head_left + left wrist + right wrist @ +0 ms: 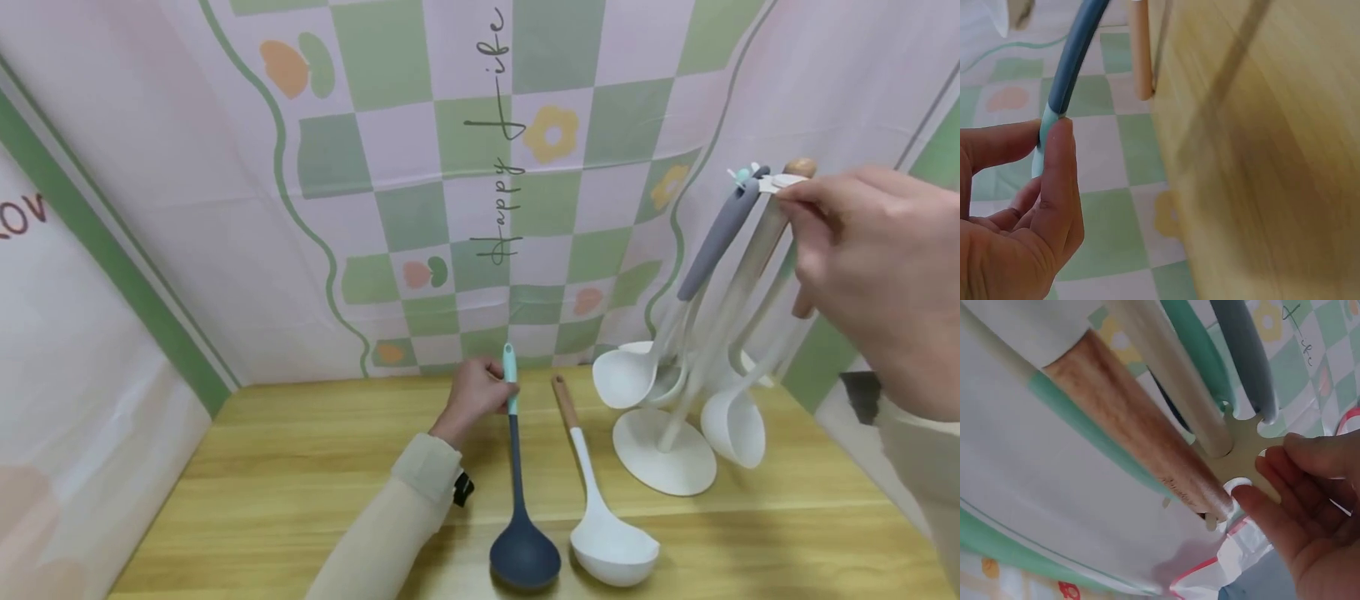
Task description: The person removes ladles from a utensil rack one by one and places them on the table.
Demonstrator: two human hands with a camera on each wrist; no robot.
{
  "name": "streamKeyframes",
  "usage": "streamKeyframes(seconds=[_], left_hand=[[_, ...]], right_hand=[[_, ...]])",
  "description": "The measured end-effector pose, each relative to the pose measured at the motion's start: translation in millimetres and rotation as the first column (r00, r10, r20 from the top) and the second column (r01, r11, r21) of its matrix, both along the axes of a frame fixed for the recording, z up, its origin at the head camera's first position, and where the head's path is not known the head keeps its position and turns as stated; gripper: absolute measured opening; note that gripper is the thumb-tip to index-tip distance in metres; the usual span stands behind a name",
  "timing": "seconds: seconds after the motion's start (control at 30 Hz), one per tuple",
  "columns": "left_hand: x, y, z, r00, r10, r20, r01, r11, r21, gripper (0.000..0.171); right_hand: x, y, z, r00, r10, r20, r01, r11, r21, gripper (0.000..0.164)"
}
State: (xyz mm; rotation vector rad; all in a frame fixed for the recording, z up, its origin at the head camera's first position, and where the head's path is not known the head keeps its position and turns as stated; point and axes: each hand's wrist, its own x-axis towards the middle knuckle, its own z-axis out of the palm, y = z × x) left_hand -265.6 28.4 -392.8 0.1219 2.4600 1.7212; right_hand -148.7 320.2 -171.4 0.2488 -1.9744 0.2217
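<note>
My left hand (474, 398) pinches the mint-green handle end of a dark blue ladle (524, 553) between thumb and fingers. The ladle's bowl points toward me, over the wooden table. Just right of it lies a white ladle (615, 552) with a wooden handle. My right hand (892, 258) is raised at the top of a cream utensil stand. In the right wrist view, that hand's thumb and fingers pinch the edge of the stand's notched hanging disc (1244, 450). Beside the disc hang a wood-handled utensil (1141, 425) and a grey-handled one (1250, 362).
The stand's round base (663, 467) rests on the right of the table (300, 492). Several utensils hang around its pole, among them a white ladle with a grey handle (720, 237). A green and white checked cloth (472, 208) hangs behind the table.
</note>
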Motion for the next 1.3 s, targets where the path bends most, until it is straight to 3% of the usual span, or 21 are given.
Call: streamKeyframes(seconds=[0.23, 0.43, 0.63, 0.83, 1.07, 1.3], left_hand=[[-3.8, 0.5, -8.9, 0.998, -0.001, 0.06, 0.0, 1.0, 0.01, 0.014], [-5.0, 6.0, -17.1, 0.997, -0.015, 0.072, 0.017, 1.0, -0.023, 0.012], [-3.1, 11.9, -20.9, 0.996, -0.039, 0.082, 0.041, 0.999, -0.02, 0.016], [-2.8, 17.1, -27.5, 0.993, -0.026, 0.111, 0.03, 0.999, -0.039, 0.019], [-10.7, 19.7, -36.7, 0.989, 0.01, 0.145, 0.006, 0.994, -0.108, 0.019], [-14.0, 17.0, -44.2, 0.99, 0.016, 0.138, 0.005, 0.988, -0.151, 0.004]], right_hand=[[-2.5, -6.8, -0.5, 0.995, -0.098, -0.036, 0.101, 0.991, 0.092, 0.038], [-2.3, -5.4, 0.6, 0.997, -0.069, -0.047, 0.074, 0.991, 0.111, 0.038], [2.8, -1.5, 4.6, 0.998, -0.055, 0.02, 0.05, 0.98, 0.193, 0.039], [2.1, -4.3, 2.8, 0.995, -0.099, -0.015, 0.1, 0.983, 0.155, 0.04], [4.9, -8.4, 3.3, 0.99, -0.143, -0.007, 0.143, 0.979, 0.148, 0.042], [7.0, -11.2, 3.6, 0.987, -0.158, -0.025, 0.16, 0.972, 0.17, 0.048]])
